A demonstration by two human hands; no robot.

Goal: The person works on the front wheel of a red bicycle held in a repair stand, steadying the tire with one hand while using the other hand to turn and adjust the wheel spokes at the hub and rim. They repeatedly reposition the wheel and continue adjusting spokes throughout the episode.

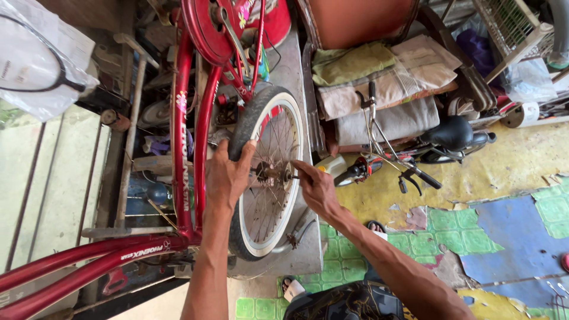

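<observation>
Your left hand (228, 175) grips the black tyre of the white-rimmed bicycle wheel (268, 172), which sits between the stays of the red bicycle frame (181, 148), upended. Your right hand (315, 188) pinches something at the axle end of the hub (274, 173) — too small to tell what. By the look of it, the wheel is seated in the frame and the axle fixing is yet unfinished — fingers, not a tool, are on it.

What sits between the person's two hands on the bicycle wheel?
In the head view, the wheel's hub and axle, ringed by spokes, lies between the left hand and right hand.
</observation>
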